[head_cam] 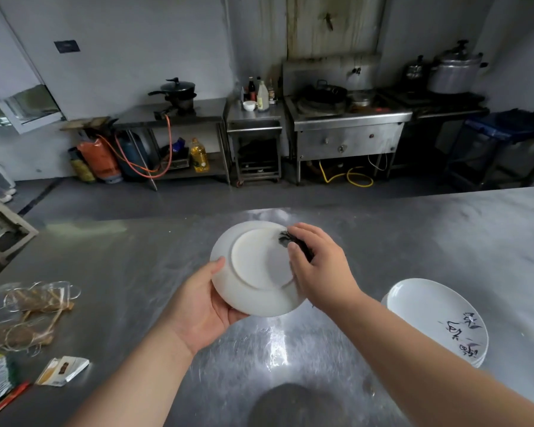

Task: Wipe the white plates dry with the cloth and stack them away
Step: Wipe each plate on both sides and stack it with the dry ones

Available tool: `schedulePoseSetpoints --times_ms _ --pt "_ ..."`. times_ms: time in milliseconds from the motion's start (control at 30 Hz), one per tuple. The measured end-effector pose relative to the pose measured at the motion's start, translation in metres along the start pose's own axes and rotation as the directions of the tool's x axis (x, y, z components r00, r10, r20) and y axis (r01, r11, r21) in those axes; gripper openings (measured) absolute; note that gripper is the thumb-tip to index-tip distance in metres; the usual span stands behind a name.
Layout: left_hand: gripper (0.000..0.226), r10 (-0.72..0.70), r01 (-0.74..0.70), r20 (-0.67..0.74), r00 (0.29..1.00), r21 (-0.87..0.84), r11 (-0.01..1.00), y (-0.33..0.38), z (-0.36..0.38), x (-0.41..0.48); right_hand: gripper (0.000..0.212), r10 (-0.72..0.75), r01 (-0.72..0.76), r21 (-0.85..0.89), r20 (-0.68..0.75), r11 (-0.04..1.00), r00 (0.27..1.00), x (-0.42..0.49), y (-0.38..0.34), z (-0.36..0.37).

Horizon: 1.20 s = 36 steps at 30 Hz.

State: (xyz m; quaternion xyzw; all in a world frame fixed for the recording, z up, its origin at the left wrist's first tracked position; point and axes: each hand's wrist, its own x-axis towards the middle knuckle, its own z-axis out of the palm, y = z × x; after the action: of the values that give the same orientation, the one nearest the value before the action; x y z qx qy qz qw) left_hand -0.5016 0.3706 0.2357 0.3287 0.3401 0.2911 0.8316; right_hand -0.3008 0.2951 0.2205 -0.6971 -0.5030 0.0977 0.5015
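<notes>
The plate (253, 272) was held above the tabletop (136, 257), underside up, its left rim in the grip of the left hand (204, 306), thumb on top. The right hand (321, 266) gripped the dark cloth (296, 245) against the plate's right side. The stack of plates (435, 315) lay to the right, nearer the right hand.

A steel table (413, 241) bears clear packets (31, 306), perhaps of dried goods, and a torn sachet (63, 370); beyond, a wok (324, 94) sits on a stove (349, 140).

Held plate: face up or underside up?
Underside up: plate shows its foot ring; right hand presses the cloth on it.
</notes>
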Motion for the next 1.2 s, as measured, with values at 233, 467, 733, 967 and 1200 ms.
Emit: schedulePoseSetpoints --times_ms 233,467,733,967,1200 --pt "0.048 0.06 -0.066 -0.07 0.996 -0.096 0.993 -0.007 -0.002 0.005 0.071 -0.095 0.1 -0.034 0.13 0.994 0.987 -0.035 -0.002 0.016" --pt "0.038 0.162 -0.167 -0.042 0.986 -0.139 0.976 -0.018 0.006 0.003 0.081 0.043 -0.019 -0.113 0.206 0.993 0.978 -0.024 -0.003 0.021" --pt "0.038 0.162 -0.16 0.013 0.987 -0.109 0.981 -0.025 0.02 0.001 0.067 0.032 -0.031 0.137 -0.005 0.99 0.999 -0.055 -0.003 0.037" --pt "0.045 0.015 -0.013 0.02 1.0 -0.099 0.995 -0.007 0.014 -0.001 0.042 -0.03 0.03 0.061 0.001 0.998 1.0 0.012 -0.008 -0.009" --pt "0.048 0.053 -0.06 -0.055 0.997 -0.127 0.99 -0.015 0.008 0.005 0.076 -0.088 0.109 -0.078 0.239 0.991 0.967 -0.036 -0.003 0.012"
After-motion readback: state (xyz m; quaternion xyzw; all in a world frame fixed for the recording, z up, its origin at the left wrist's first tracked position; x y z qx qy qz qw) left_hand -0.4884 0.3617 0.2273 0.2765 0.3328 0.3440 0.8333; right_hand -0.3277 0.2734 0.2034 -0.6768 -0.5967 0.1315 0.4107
